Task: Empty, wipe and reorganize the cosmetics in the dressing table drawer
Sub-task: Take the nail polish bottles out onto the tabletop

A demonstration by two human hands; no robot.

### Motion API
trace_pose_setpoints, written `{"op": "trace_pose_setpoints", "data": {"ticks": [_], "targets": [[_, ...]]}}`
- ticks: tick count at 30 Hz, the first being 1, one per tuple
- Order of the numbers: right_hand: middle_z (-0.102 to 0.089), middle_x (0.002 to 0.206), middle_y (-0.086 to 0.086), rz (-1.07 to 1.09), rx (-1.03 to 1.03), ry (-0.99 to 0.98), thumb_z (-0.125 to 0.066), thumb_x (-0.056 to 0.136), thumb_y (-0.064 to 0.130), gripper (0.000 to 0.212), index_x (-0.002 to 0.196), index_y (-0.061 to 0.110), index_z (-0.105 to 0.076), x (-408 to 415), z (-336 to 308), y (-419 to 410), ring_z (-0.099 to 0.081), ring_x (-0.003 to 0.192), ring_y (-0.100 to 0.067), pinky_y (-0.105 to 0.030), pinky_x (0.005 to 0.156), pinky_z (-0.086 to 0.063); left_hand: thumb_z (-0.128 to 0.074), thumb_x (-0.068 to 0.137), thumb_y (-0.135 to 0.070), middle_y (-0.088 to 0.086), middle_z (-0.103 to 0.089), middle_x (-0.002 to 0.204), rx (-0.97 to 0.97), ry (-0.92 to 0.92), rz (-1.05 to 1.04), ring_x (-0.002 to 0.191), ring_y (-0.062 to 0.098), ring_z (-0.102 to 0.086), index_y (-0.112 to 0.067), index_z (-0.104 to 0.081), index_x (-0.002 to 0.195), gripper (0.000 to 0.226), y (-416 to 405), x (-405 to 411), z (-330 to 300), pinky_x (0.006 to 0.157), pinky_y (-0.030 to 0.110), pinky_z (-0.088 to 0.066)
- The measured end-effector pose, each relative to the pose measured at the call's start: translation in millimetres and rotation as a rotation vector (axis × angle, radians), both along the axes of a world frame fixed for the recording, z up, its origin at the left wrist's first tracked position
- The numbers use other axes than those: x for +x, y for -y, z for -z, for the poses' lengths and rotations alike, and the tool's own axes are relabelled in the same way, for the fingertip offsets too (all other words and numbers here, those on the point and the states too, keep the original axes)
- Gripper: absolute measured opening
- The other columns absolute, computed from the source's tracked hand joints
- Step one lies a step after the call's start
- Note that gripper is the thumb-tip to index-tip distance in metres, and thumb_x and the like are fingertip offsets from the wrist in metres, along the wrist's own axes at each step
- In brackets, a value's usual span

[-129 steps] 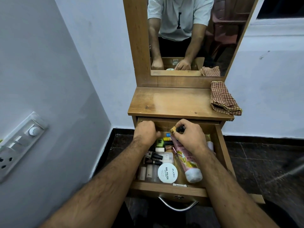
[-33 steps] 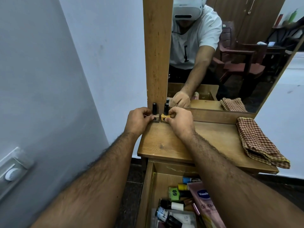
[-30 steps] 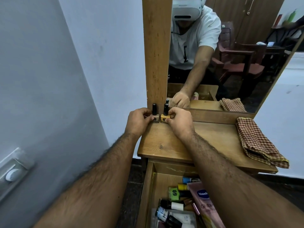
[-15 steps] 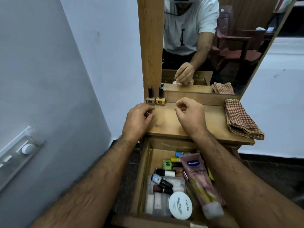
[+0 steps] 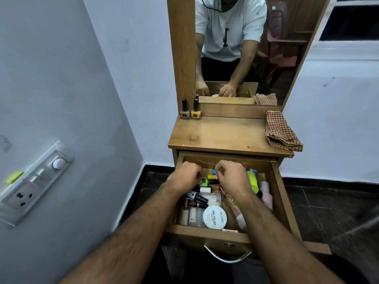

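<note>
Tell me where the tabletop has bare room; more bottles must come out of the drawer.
The tabletop is bare between the two nail polish bottles at its back-left corner and the folded checked cloth on its right edge. The drawer is crowded throughout.

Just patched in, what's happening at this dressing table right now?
A person is emptying the open drawer. Both hands, left hand and right hand, are down among the cosmetics at its back; what either holds is hidden. Two nail polish bottles stand upright at the back left of the tabletop, and a checked cloth lies folded on its right edge. Most items remain in the drawer.
</note>
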State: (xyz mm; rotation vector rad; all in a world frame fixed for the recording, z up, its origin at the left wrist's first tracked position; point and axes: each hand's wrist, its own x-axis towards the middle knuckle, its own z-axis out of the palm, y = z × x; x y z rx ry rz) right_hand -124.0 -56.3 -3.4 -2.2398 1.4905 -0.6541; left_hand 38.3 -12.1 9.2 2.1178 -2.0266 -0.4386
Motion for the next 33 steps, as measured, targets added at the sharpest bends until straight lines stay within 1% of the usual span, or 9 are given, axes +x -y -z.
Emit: {"op": "trace_pose_setpoints", "data": {"ticks": [4,7,10,14,18,22,27,29,33], "targets": [[-0.073,0.084,0.001,0.028,0.033,0.015,-0.063,0.085,0.011,0.012,0.085,0.020,-0.072,-3.3,2.3,0.9,-0.066,0.080,-0.020,-0.035,0.070,-0.054,-0.065,0.091,-0.018,0.006,-0.069,0.118,-0.002,0.004,-0.059,0.111,0.024,-0.062,-0.016,-0.067,0.121,0.030,4.0,-5.2,9.7,0.097,0.036,-0.049],[-0.072,0.080,0.002,0.085,0.069,0.086,-0.064,0.085,0.010,0.012,0.082,0.020,-0.071,-7.0,5.3,2.0,-0.065,0.076,-0.017,-0.034,0.070,-0.055,-0.065,0.091,-0.023,0.007,-0.069,0.116,0.023,0.020,-0.079,0.110,0.026,-0.062,-0.014,-0.067,0.116,0.027,10.2,-11.8,15.0,0.089,0.034,-0.050],[-0.071,0.080,0.003,0.135,0.090,0.149,-0.064,0.085,0.008,0.014,0.082,0.019,-0.072,-11.4,8.8,5.4,-0.066,0.075,-0.015,-0.036,0.071,-0.056,-0.067,0.088,-0.022,0.009,-0.071,0.108,0.102,0.003,-0.074,0.101,0.027,-0.065,-0.012,-0.069,0.104,0.019,15.6,-17.7,18.8,0.083,0.034,-0.051],[-0.072,0.081,0.003,0.163,0.116,0.186,-0.063,0.086,0.007,0.014,0.083,0.018,-0.071,-12.1,10.1,7.7,-0.067,0.077,-0.014,-0.038,0.071,-0.058,-0.070,0.085,-0.023,0.010,-0.070,0.106,0.147,0.014,-0.084,0.098,0.026,-0.065,-0.012,-0.069,0.103,0.020,21.0,-18.5,19.3,0.083,0.034,-0.052],[-0.072,0.082,0.004,0.172,0.121,0.203,-0.064,0.087,0.007,0.014,0.084,0.019,-0.071,-10.8,10.7,8.7,-0.068,0.077,-0.013,-0.039,0.072,-0.059,-0.072,0.084,-0.018,0.011,-0.068,0.112,0.152,0.049,-0.060,0.105,0.027,-0.062,-0.011,-0.068,0.107,0.025,26.2,-16.2,15.2,0.087,0.035,-0.051],[-0.071,0.081,0.004,0.174,0.090,0.215,-0.064,0.086,0.005,0.015,0.083,0.017,-0.072,-11.3,8.9,7.9,-0.066,0.075,-0.013,-0.038,0.072,-0.058,-0.073,0.084,-0.020,0.009,-0.069,0.113,0.083,0.101,-0.022,0.107,0.027,-0.063,-0.015,-0.069,0.113,0.030,23.9,-10.8,5.7,0.089,0.035,-0.052],[-0.069,0.081,0.003,0.187,0.010,0.276,-0.064,0.087,0.005,0.013,0.086,0.015,-0.071,-9.5,3.3,4.0,-0.064,0.076,-0.012,-0.032,0.070,-0.057,-0.072,0.084,-0.020,0.008,-0.070,0.108,-0.053,0.050,-0.101,0.103,0.026,-0.063,-0.016,-0.071,0.108,0.024,14.4,4.7,-13.5,0.083,0.033,-0.050],[-0.067,0.084,0.005,0.207,-0.020,0.317,-0.063,0.091,0.007,0.010,0.091,0.015,-0.069,-8.3,0.6,1.4,-0.063,0.077,-0.009,-0.026,0.068,-0.056,-0.073,0.085,-0.022,0.007,-0.070,0.106,-0.100,0.015,-0.145,0.101,0.025,-0.063,-0.017,-0.071,0.108,0.024,9.7,11.0,-20.7,0.080,0.031,-0.048],[-0.069,0.082,0.007,0.111,-0.072,0.248,-0.065,0.087,0.014,0.006,0.089,0.017,-0.071,-2.5,2.4,-0.5,-0.064,0.080,-0.012,-0.033,0.073,-0.055,-0.077,0.083,-0.028,0.002,-0.071,0.103,-0.180,-0.069,-0.236,0.098,0.019,-0.063,-0.020,-0.070,0.110,0.029,3.7,20.3,-26.4,0.075,0.026,-0.045]]}}
